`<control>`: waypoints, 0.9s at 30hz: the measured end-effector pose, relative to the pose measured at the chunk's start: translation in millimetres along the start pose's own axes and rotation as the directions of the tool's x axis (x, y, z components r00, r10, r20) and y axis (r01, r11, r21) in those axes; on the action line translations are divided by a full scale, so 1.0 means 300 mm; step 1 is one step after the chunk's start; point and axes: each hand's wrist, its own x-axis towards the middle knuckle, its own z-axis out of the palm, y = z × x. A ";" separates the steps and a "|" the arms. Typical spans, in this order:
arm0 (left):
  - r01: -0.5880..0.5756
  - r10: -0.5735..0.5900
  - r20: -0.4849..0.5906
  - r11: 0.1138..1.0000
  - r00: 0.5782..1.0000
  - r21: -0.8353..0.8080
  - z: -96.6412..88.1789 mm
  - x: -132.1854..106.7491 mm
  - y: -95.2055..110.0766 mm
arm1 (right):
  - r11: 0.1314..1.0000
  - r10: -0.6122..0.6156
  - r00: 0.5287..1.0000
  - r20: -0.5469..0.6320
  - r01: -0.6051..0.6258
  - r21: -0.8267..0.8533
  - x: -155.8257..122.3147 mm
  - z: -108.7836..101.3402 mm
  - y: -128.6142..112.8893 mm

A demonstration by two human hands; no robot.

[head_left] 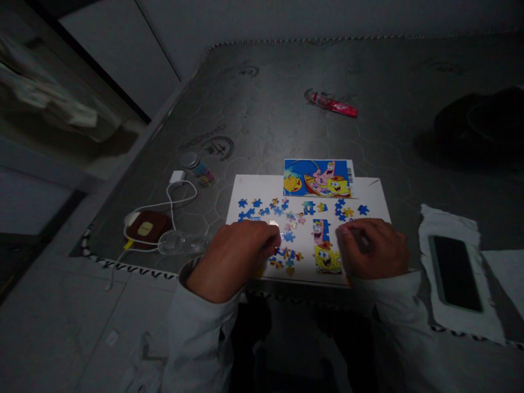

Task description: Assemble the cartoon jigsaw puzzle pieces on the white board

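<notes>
My left hand [251,240] is bent over loose jigsaw pieces [289,236] on the left half of a white board [262,185]. Its fingers are pinched together, and I cannot see what they hold, if anything. A pale, shiny piece [273,222] shows just past its knuckles. A joined section of jigsaw [327,259], with a yellow and a pink cartoon figure, lies right of the middle. Close to its right edge, my right hand [376,248] rests with fingers curled and thumb near the fingertips; anything between them is hidden. The picture card [318,179] overlaps the board's back edge.
Left of the board are a small tube [198,168], a white cable [172,204], a brown case [153,226] and a clear bottle [184,243]. A red packet [333,105] lies farther back. At right, a phone [456,273] rests on white paper, with a dark object [478,123] behind.
</notes>
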 end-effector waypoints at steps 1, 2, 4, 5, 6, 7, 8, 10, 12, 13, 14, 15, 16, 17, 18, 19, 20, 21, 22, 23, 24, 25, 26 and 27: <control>-0.005 0.005 -0.006 1.000 1.000 -0.006 0.000 -0.001 -0.001 | 1.000 -0.014 1.000 -0.014 0.014 0.003 0.002 -0.001 -0.003; -0.009 0.009 -0.011 1.000 1.000 -0.013 0.001 -0.001 -0.002 | 1.000 -0.026 0.999 -0.023 0.026 0.007 0.004 -0.002 -0.006; -0.009 0.009 -0.016 1.000 1.000 -0.021 0.000 -0.003 -0.003 | 1.000 -0.026 0.999 -0.034 0.026 0.005 0.008 -0.003 -0.015; -0.008 0.008 -0.012 1.000 1.000 -0.021 -0.001 -0.004 -0.003 | 1.000 -0.018 0.999 -0.036 0.018 0.002 0.008 -0.003 -0.019; -0.006 0.006 -0.004 1.000 1.000 -0.019 -0.002 -0.004 -0.003 | 1.000 -0.014 0.999 -0.034 0.014 0.002 0.008 -0.003 -0.021; -0.003 0.003 0.004 1.000 1.000 -0.018 -0.002 -0.005 -0.004 | 1.000 -0.011 0.999 -0.034 0.011 0.006 0.008 -0.002 -0.021; -0.004 0.004 0.010 1.000 1.000 -0.017 -0.003 -0.005 -0.004 | 1.000 -0.008 0.999 -0.035 0.008 0.010 0.007 -0.002 -0.019; -0.008 0.008 0.007 1.000 1.000 -0.017 -0.002 -0.005 -0.006 | 1.000 -0.009 1.000 -0.026 0.010 0.016 0.003 0.000 -0.008; -0.006 0.006 0.003 1.000 1.000 -0.009 -0.002 -0.004 -0.007 | 1.000 -0.003 1.000 -0.001 0.003 0.015 -0.002 0.002 0.006; -0.003 0.003 0.006 1.000 1.000 -0.005 -0.002 -0.004 -0.007 | 1.000 0.008 1.000 0.013 -0.008 0.010 -0.004 0.003 0.011; 0.002 -0.002 0.013 1.000 1.000 0.001 -0.003 -0.004 -0.006 | 1.000 0.017 0.999 0.028 -0.017 0.008 -0.005 0.004 0.015; 0.008 -0.008 0.025 1.000 1.000 0.006 -0.005 -0.004 -0.005 | 1.000 0.028 0.999 0.034 -0.028 0.004 -0.006 0.004 0.016; 0.012 -0.012 0.038 1.000 0.999 0.011 -0.008 -0.003 -0.004 | 0.999 0.037 0.999 0.032 -0.037 -0.001 -0.007 0.004 0.015; 0.014 -0.015 0.050 1.000 0.999 0.016 -0.011 -0.004 -0.003 | 0.999 0.041 0.999 0.026 -0.041 -0.006 -0.007 0.004 0.013; 0.013 -0.014 0.058 1.000 0.998 0.018 -0.015 -0.004 -0.002 | 0.999 0.041 0.999 0.017 -0.041 -0.009 -0.005 0.004 0.009; 0.010 -0.011 0.059 1.000 0.998 0.016 -0.018 -0.005 -0.001 | 0.999 0.032 0.999 0.005 -0.032 -0.006 -0.004 0.003 0.005; 0.011 -0.012 0.053 1.000 0.999 0.011 -0.021 -0.007 -0.001 | 1.000 0.019 1.000 -0.004 -0.019 -0.002 -0.002 0.003 0.000; 0.018 -0.018 0.038 1.000 0.999 0.005 -0.024 -0.010 -0.002 | 1.000 0.008 1.000 -0.013 -0.008 0.003 0.001 0.002 -0.006; 0.031 -0.031 0.019 1.000 0.999 0.001 -0.026 -0.013 -0.002 | 1.000 -0.003 1.000 -0.019 0.003 0.009 0.003 0.001 -0.011; 0.052 -0.052 -0.003 0.999 0.999 0.000 -0.029 -0.017 -0.002 | 1.000 -0.006 1.000 -0.025 0.006 0.014 0.005 -0.001 -0.018; 0.077 -0.077 -0.022 0.997 0.997 0.003 -0.031 -0.021 -0.002 | 1.000 -0.002 1.000 -0.028 0.003 0.020 0.006 -0.003 -0.025; 0.105 -0.105 -0.036 0.994 0.994 0.008 -0.033 -0.025 -0.002 | 1.000 0.011 1.000 -0.028 -0.011 0.026 0.006 -0.005 -0.032; 0.128 -0.128 -0.048 0.992 0.991 0.011 -0.035 -0.030 -0.001 | 0.999 0.033 0.999 -0.027 -0.032 0.033 0.007 -0.008 -0.041; 0.144 -0.143 -0.059 0.989 0.988 0.014 -0.038 -0.034 -0.001 | 0.998 0.053 0.998 -0.022 -0.052 0.041 0.007 -0.011 -0.049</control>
